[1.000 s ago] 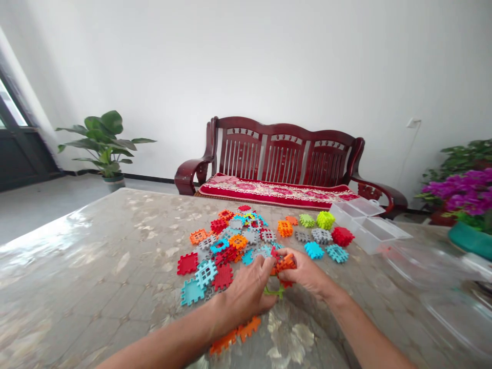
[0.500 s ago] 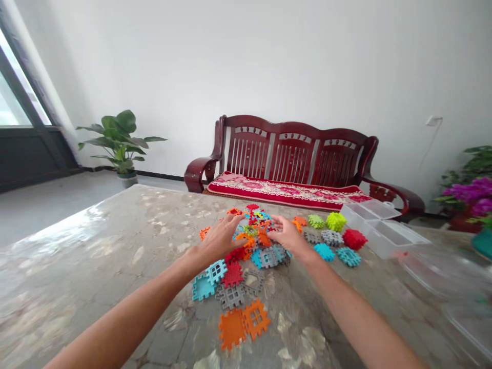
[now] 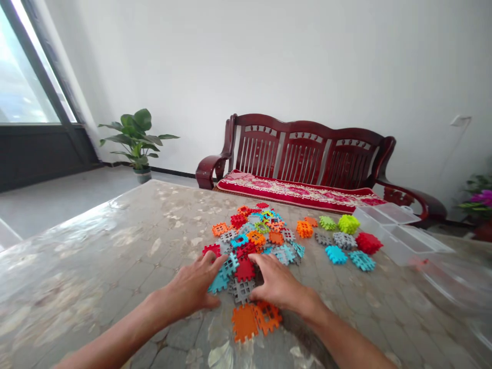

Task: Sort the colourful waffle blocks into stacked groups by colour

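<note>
Interlocking plastic tiles in several colours lie heaped at mid-table. My left hand rests at the heap's near left side, fingers apart, beside light blue tiles and a red tile. On the other side my right hand has thumb and fingers spread around the edge of a grey tile and a red tile. Two joined-looking orange tiles, one solid and one with a window, lie nearest me. Neither hand visibly grips a tile.
Sorted stacks stand to the right: orange, lime, grey, red, and blue. Clear plastic boxes are beyond them on the patterned table. A wooden bench stands behind.
Both hands have come back toward me from the far part of the heap to its near end. The light blue, red and grey tiles there lie closer together. The view has turned slightly left.
</note>
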Motion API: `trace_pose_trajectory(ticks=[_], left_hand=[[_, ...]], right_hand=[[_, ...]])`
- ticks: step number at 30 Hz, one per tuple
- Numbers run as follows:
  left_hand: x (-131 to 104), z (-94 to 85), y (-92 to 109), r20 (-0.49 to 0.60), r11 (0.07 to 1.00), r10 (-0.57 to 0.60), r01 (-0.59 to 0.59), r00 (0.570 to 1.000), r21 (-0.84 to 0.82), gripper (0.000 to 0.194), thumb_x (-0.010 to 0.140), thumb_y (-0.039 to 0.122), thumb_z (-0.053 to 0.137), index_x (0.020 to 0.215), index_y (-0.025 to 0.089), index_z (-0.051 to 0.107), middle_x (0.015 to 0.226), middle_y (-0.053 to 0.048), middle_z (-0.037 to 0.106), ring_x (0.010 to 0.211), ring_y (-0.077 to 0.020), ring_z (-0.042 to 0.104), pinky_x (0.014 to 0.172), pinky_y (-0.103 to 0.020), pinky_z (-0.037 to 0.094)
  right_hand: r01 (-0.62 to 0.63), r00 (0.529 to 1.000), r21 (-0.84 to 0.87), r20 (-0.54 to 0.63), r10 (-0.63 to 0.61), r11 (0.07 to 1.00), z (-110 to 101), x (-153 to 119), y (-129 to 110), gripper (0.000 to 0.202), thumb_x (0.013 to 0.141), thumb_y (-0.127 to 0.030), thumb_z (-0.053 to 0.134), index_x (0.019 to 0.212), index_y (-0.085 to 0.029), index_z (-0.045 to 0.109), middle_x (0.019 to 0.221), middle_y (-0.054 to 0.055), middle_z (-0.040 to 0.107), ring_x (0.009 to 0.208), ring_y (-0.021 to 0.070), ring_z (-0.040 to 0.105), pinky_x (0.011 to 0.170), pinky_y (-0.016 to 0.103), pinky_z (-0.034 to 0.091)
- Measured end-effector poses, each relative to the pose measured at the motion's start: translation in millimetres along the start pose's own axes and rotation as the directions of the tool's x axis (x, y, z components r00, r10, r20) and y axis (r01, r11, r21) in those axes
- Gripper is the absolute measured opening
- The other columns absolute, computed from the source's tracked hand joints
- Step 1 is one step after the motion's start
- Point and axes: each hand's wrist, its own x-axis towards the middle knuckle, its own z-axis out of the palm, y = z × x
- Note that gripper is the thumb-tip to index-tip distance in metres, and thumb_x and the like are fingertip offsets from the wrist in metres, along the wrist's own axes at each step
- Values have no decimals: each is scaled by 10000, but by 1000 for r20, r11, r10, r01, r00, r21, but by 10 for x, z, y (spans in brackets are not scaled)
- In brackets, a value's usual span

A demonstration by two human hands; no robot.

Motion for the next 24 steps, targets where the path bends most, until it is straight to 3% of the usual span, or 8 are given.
trace_pose_trajectory(ticks=[8, 16, 19, 24], left_hand=[[58, 270, -87, -165, 980, 85, -113, 983, -166, 712, 738, 200, 598, 1430, 265, 445, 1266, -107, 543, 1189, -266, 541, 1032, -413, 445], [60, 446, -99, -309, 946, 82, -171, 948, -275, 452, 817, 323, 583, 1264, 259, 574, 1166, -88, 565, 1067, -237, 583, 931, -378, 490], [54, 447, -110, -307, 940, 100, -191, 947, -283, 460, 810, 324, 585, 1266, 261, 567, 1159, -82, 558, 1070, -230, 581, 933, -365, 488], [26, 442, -151, -240, 960, 128, -181, 962, -215, 661, 702, 243, 627, 1351, 270, 507, 1233, -89, 526, 1139, -262, 552, 989, -399, 465]], right_hand=[[49, 998, -84, 44, -45, 995, 61, 106, -185, 797, 645, -258, 749, 1391, -170, 481, 1295, 129, 612, 1177, 296, 548, 989, 397, 424], [113, 993, -63, -22, -115, 992, 185, 167, -197, 574, 783, -141, 497, 1356, -143, 521, 1254, 138, 599, 1200, 248, 538, 1043, 358, 396], [125, 992, -3, 0, -125, 992, 176, 152, -187, 618, 761, -143, 502, 1379, -152, 502, 1248, 123, 591, 1186, 227, 542, 1036, 326, 402], [163, 979, 6, 121, -162, 987, 118, 63, -195, 811, 654, -241, 658, 1429, -160, 434, 1300, 124, 546, 1206, 266, 495, 1050, 357, 387]])
